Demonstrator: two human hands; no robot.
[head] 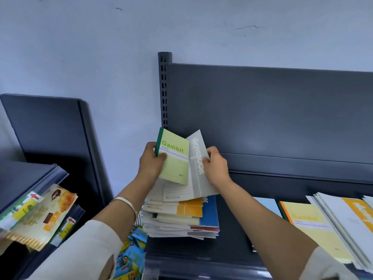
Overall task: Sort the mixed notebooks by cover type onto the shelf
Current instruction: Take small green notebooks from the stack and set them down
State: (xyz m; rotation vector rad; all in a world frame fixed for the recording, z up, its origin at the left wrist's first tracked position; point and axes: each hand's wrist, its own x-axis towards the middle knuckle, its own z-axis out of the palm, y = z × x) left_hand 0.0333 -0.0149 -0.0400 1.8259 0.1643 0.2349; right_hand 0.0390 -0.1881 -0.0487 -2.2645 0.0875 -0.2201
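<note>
Two hands (151,164) (217,169), two held notebooks (175,158) (198,168)

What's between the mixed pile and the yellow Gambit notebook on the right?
Head view: a pale blue cover beside the yellow notebook, then bare shelf up to the pile.

1. Stack of notebooks (181,221), lower covers buried.
2. Grey notebook (198,164), left side behind green notebook (174,158); small print there unreadable.
3. Pile of notebooks (347,223) far right, cut by edge.
4. Snack packets (131,257), partly behind left sleeve (84,249).
</note>
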